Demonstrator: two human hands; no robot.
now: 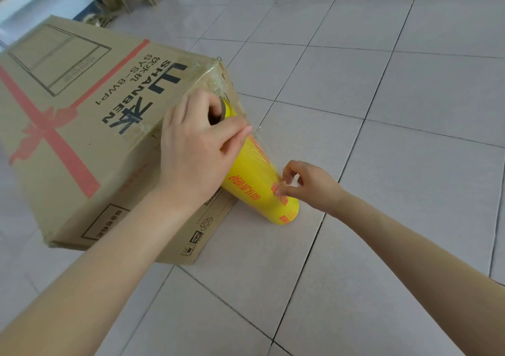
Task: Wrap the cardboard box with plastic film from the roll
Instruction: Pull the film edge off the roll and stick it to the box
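— Forearms come in from the bottom edge, so which hand has what?

— Her left hand (196,148) is curled over the top end of the yellow roll (251,180), with the open core showing just past the knuckles. The right hand (308,186) is lower down, thumb and fingertip pinched on what looks like a loose edge of film (284,184) near the bottom of the roll.

— And the box (82,109)?

— It sits on the tiled floor (382,137), left of the roll. The roll leans against the box's right side, just below the near top corner, where some film seems to cling already.

— Which way does the roll run?

— Tilted: the top end is by that corner and the bottom end is on the floor, nearer the camera and out to the right. The right hand is on the side away from the box.

— So the next pull?

— My guess is that the film must peel away from the box, across the roll's length, with the left hand steadying the top. The left hand is nearer the box and the right is nearer the free edge.
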